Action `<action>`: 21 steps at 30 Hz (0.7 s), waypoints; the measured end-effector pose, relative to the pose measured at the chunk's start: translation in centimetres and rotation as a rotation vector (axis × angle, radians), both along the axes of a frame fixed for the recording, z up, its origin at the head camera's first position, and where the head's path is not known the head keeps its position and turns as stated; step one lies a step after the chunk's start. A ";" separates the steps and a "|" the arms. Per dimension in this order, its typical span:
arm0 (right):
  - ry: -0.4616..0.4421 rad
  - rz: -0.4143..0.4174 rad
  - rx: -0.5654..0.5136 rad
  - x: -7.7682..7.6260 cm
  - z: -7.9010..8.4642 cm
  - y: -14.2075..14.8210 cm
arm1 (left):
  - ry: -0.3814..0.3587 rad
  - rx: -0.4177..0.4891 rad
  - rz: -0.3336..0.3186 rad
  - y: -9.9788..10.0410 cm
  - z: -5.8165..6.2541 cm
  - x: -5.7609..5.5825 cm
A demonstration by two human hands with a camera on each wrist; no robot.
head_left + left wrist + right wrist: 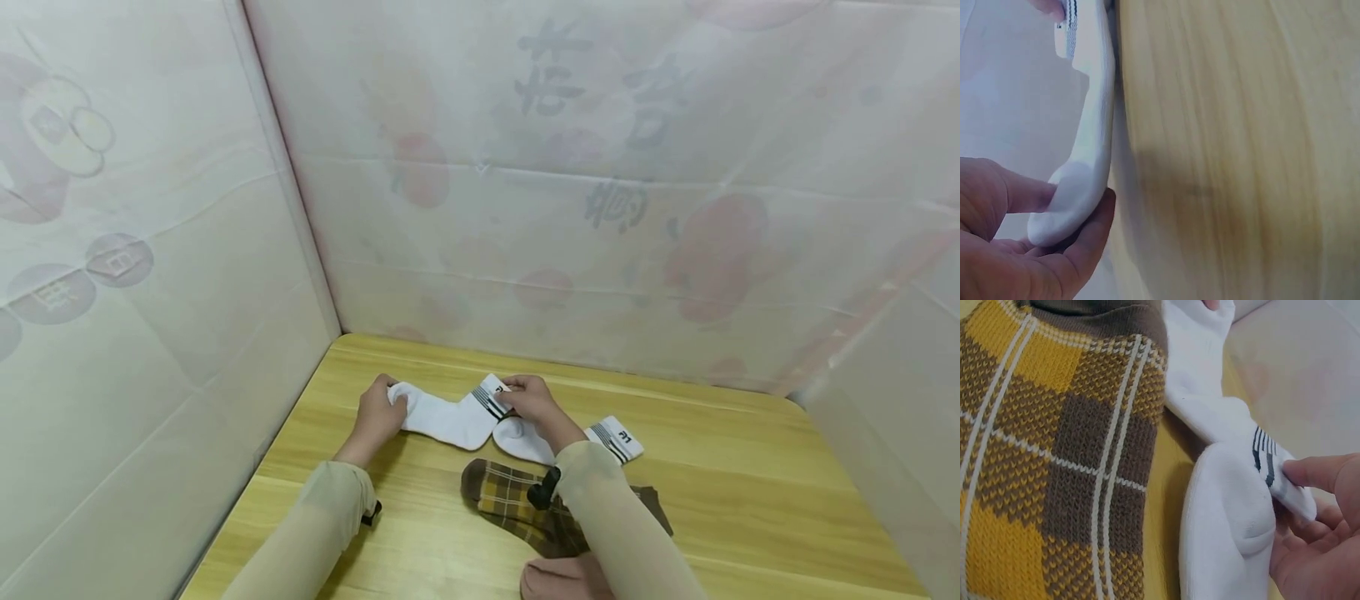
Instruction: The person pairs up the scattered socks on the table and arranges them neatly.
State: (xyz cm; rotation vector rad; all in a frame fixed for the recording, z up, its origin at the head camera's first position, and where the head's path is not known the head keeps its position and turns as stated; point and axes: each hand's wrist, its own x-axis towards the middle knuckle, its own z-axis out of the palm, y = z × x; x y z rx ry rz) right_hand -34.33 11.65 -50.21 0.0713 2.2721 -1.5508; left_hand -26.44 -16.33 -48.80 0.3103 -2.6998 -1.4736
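A white sock [450, 419] with dark stripes at its cuff stretches between both hands, close over the table. My left hand [380, 417] pinches its toe end, thumb on top and fingers beneath, as the left wrist view shows. At the striped cuff, my right hand [534, 402] grips the sock between thumb and fingers. A second white sock [522, 440] lies under the right wrist, its striped cuff showing on the far side of the arm. In the right wrist view its toe [1229, 519] sits right beside the held cuff.
Nearer the body lies a brown and yellow plaid sock [517, 500], partly covered by the right forearm. A pink sock-like piece [562, 579] shows at the bottom edge. Printed cloth walls [480, 250] enclose the wooden table [750, 500] at the back and sides.
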 end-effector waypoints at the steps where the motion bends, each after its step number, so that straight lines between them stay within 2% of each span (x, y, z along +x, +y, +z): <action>1: -0.001 -0.002 -0.008 0.0 0.0 0.0 | 0.014 0.006 0.003 0.0 0.0 0.0; 13: 0.017 -0.064 -0.120 -0.3 1.1 0.2 | 0.204 0.068 0.073 0.1 0.6 -0.9; 16: 0.037 -0.090 -0.146 -0.4 1.2 0.2 | 0.232 0.097 0.097 0.1 0.7 -1.1; 21: 0.075 -0.142 -0.198 -0.7 1.5 0.5 | 0.266 0.134 0.099 0.2 1.2 -1.4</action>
